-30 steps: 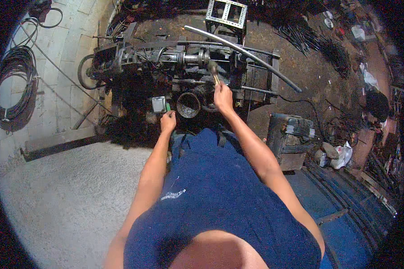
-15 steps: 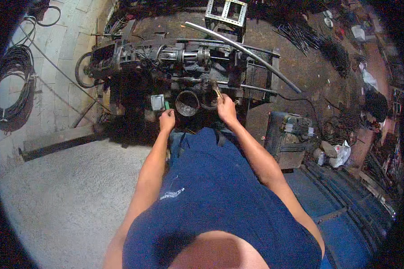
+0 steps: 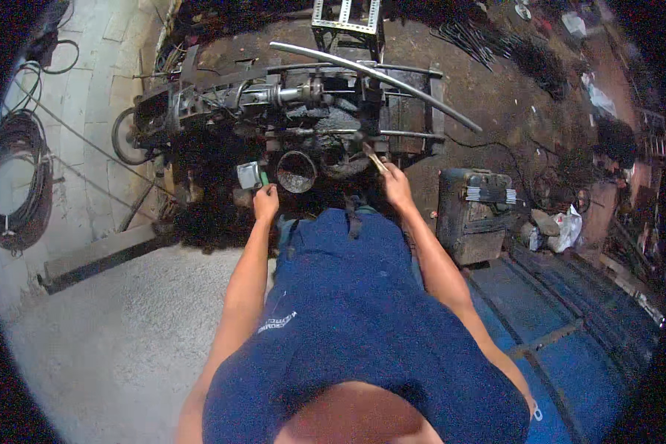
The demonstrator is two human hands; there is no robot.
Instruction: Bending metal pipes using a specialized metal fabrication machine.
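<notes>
My left hand (image 3: 266, 202) is closed round the green handle of a scraper (image 3: 249, 176) with a wide, pale, squarish blade. Just right of it stands a round open tin (image 3: 297, 184), its inside grey and speckled. My right hand (image 3: 397, 186) grips a slim brush (image 3: 376, 158) with a light handle; its dark tip points up and left towards the machine (image 3: 303, 92). Below that tip, a second round container (image 3: 340, 164) sits beside the tin, partly lost in shadow. The machine is dark and greasy, with long metal rods and a wheel at its left end.
A long pale pipe (image 3: 414, 90) lies slantwise across the machine's right part. A perforated metal stand (image 3: 348, 18) is behind it. To my right is a dark case (image 3: 475, 214) with pale rods on top. Coiled cable (image 3: 22, 174) lies far left.
My right hand and the brush have moved right, away from the tin. The scraper stays left of the tin in my left hand. The whole view has shifted a little.
</notes>
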